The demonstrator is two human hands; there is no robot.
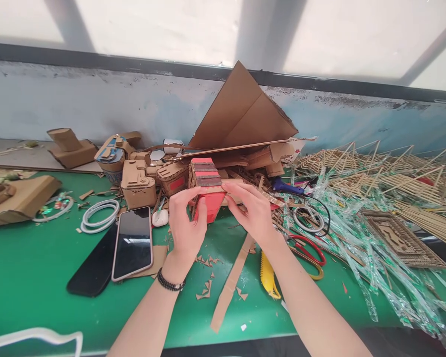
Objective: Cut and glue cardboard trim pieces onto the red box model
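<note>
Between my hands stands a small red cardboard box model (210, 204) with dark brown strips across its sloping top. My left hand (188, 215) grips its left side, thumb on the red front and fingers along the upper edge. The fingertips of my right hand (250, 208) press at the box's upper right corner, on a thin cardboard strip that lies along the edge. Below my hands are a long cardboard strip (232, 285) and several small triangular scraps (208, 260). A yellow utility knife (269, 277) lies beside my right forearm.
Two phones (133, 243) and a coiled white cable (100, 216) lie left. Cardboard models (138, 183) stand behind them. Right are red-handled scissors (308, 250), a blue glue gun (288, 187), clear plastic wrappers (342, 238) and bamboo sticks (386, 168). Large cardboard sheets (245, 109) lean against the wall.
</note>
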